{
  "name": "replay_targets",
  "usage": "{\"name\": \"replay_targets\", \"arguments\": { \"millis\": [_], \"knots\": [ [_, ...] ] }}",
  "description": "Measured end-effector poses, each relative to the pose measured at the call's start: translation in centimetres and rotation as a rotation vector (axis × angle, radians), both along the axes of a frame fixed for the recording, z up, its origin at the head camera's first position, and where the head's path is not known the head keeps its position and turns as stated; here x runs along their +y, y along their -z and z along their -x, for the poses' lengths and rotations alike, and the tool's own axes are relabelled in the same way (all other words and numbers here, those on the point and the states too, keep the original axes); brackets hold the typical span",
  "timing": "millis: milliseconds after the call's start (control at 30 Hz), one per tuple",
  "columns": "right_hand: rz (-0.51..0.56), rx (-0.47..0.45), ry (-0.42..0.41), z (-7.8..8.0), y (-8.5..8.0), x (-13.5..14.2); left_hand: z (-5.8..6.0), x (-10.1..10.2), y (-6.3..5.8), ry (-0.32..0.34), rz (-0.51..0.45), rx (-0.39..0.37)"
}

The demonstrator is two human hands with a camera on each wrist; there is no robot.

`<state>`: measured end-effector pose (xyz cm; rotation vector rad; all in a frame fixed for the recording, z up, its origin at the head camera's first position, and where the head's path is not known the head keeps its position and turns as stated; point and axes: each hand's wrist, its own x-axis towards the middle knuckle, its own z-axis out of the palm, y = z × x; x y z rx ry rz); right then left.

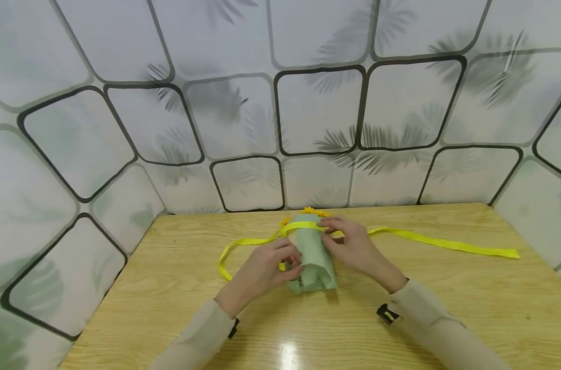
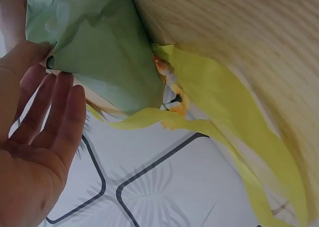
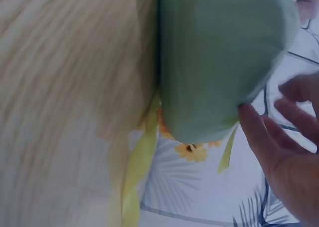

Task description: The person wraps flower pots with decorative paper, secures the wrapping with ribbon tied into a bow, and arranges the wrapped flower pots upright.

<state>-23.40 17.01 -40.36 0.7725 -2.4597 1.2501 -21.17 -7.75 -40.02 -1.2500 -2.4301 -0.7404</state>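
Observation:
A bouquet wrapped in green paper (image 1: 314, 253) lies on the table, its orange and yellow flowers (image 3: 192, 152) peeking out at the far end. Across the upper part of the wrap runs a yellow ribbon (image 1: 303, 225), looping out on the left and trailing far to the right. My left hand (image 1: 267, 263) pinches the near left edge of the paper between thumb and fingers, as the left wrist view shows. On the other side, my right hand (image 1: 354, 245) touches the wrap near the ribbon with its fingertips, other fingers spread loosely.
The wooden table (image 1: 169, 308) reaches back to a patterned curtain (image 1: 317, 113) of rounded squares and leaves, which also closes in both sides. The ribbon's loose tail (image 1: 470, 247) lies along the table to the right.

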Motion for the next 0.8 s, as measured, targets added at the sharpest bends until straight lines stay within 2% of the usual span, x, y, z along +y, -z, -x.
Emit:
{"name": "replay_targets", "arguments": {
  "millis": [67,133,300,567,733,800],
  "knots": [
    [-0.036,0.047,0.068,0.5,0.3,-0.1,0.0,0.0,-0.1,-0.011,0.024,0.009],
    [-0.073,0.056,0.100,0.9,0.5,-0.1,0.0,0.0,-0.2,-0.018,0.055,0.022],
    [-0.120,0.015,0.078,1.4,0.8,0.0,0.1,0.2,-0.5,-0.022,0.138,0.098],
    [-0.147,0.087,0.090,1.3,0.9,0.0,0.3,1.3,-0.7,-0.041,0.168,0.235],
    [-0.158,0.107,0.099,0.9,0.9,0.1,0.6,1.7,-0.8,0.012,0.160,0.202],
    [-0.157,0.113,0.098,0.8,0.7,0.3,0.6,1.7,-0.9,0.004,0.178,0.204]
  ]
}}
